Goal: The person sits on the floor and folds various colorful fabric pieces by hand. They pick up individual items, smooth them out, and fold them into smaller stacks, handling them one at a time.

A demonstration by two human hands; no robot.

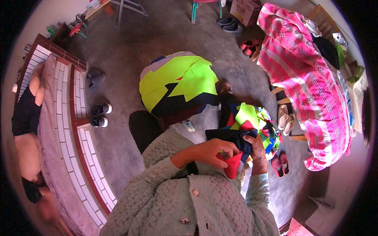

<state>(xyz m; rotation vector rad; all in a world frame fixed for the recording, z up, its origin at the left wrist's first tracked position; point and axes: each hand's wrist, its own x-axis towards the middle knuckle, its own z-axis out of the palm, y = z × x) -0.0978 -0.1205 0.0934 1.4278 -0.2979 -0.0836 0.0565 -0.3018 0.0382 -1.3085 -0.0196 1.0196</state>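
Observation:
My left hand point(212, 152) has its fingers closed in a pinch on a piece of red cloth point(233, 164), which hangs down before my chest. My right hand point(256, 151) is closed around a bunched piece of dark navy cloth point(224, 134), just right of the red piece. Both hands are close together, nearly touching. Beyond them lies a loose pile of cloth scraps point(247, 115) in yellow-green, red, blue and white. Ahead of me sits a large rounded heap of cloth pieces point(181, 78), mostly neon yellow with black and grey.
At the left, a person in black point(28, 112) lies on a raised bed edged with white tiles point(65, 122). Dark shoes point(100, 115) stand beside it. A pink checked cloth point(299, 82) covers furniture at the right, with beige shoes point(285, 118) and red slippers point(280, 164) nearby. A cardboard box point(245, 11) stands far off.

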